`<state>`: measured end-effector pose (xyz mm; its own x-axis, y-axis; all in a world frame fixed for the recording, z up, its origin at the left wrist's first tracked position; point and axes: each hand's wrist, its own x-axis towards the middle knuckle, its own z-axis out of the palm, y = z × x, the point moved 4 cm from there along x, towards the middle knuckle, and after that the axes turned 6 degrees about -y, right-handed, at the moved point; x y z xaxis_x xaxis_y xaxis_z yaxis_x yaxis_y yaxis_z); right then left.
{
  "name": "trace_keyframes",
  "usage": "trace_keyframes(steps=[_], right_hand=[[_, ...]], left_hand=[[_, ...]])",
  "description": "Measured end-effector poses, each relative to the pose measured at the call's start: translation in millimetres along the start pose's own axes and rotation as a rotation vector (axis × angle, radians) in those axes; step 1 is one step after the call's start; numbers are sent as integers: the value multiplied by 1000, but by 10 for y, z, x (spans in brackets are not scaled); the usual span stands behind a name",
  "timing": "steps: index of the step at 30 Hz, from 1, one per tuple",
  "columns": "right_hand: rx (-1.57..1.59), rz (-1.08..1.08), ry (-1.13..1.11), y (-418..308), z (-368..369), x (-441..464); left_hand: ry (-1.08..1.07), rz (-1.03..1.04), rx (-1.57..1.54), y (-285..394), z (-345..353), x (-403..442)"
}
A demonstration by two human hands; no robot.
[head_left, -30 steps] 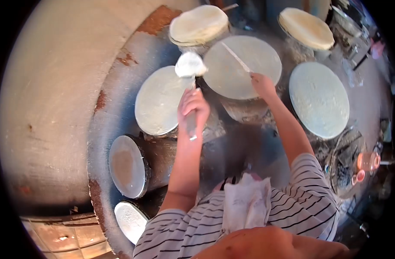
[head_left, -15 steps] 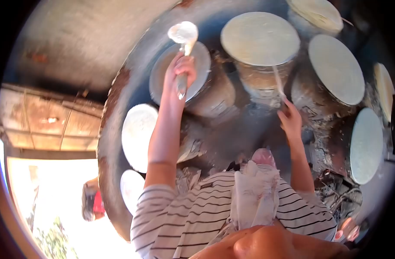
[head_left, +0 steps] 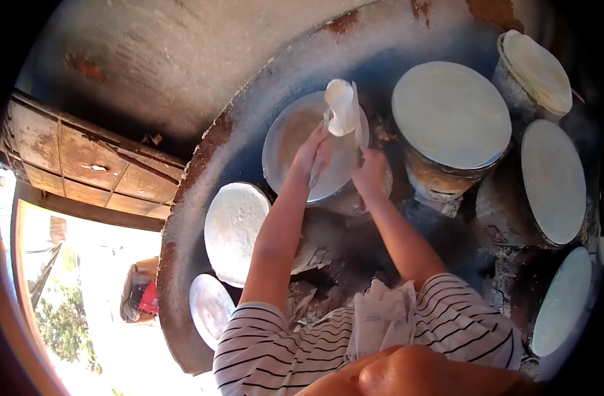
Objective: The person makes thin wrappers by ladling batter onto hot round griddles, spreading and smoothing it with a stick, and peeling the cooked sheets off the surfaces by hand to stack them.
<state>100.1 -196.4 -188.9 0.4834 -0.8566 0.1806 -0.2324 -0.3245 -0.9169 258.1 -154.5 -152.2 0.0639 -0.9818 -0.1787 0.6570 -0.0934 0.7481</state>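
Note:
My left hand (head_left: 312, 155) is wrapped round the handle of a ladle (head_left: 341, 109) that has white batter on it. The ladle is tilted over a round griddle (head_left: 285, 145) whose surface is mostly bare and brownish. Close beside it, my right hand (head_left: 371, 173) grips a thin flat stick (head_left: 358, 119), whose upper part stands next to the ladle's bowl. To the right, a larger griddle (head_left: 450, 115) is covered by a pale, smooth layer. A white-coated round plate (head_left: 236, 231) lies to the lower left of my left hand.
More round griddles stand around me: one pale (head_left: 553, 178) at the right, another (head_left: 563, 303) at the lower right, and a small one (head_left: 211, 307) at the lower left. Stacked flat rounds (head_left: 536, 69) sit at the upper right. A curved wall edge (head_left: 203, 145) runs behind them.
The view has swung toward the left-hand griddles. The ladle is now tilted over the bare griddle, and my right hand has brought the stick from the pale griddle to beside the ladle.

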Motion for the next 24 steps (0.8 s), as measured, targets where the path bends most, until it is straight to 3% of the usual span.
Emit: trace_keyframes(steps=[4, 6, 9, 14, 16, 18, 19, 20, 23, 24], right_hand=[[-171, -36, -90, -85, 70, -201], [-211, 15, -95, -323, 193, 77], [-427, -110, -38, -249, 232, 377], [-593, -137, -176, -218, 101, -332], [-442, 58, -182, -355, 261, -61], [-291, 307, -219, -414, 352, 270], [-616, -173, -123, -203, 368, 338], [-422, 33, -86, -145, 218, 290], [-405, 28, -173, 19, 257, -137], [-505, 23, -252, -248, 358, -172]], left_hand=[[157, -21, 85, 17, -388, -23], [140, -1, 275, 279, -449, 119], [196, -10, 326, 418, -695, 141], [284, -5, 490, 399, -962, -249], [273, 47, 537, 477, -1033, -173], [407, 65, 803, 443, -1060, -155], [484, 58, 960, 564, -1133, -201], [475, 83, 967, 702, -1244, -230], [500, 65, 927, 473, -1391, -393], [522, 19, 983, 525, -1330, -511]])
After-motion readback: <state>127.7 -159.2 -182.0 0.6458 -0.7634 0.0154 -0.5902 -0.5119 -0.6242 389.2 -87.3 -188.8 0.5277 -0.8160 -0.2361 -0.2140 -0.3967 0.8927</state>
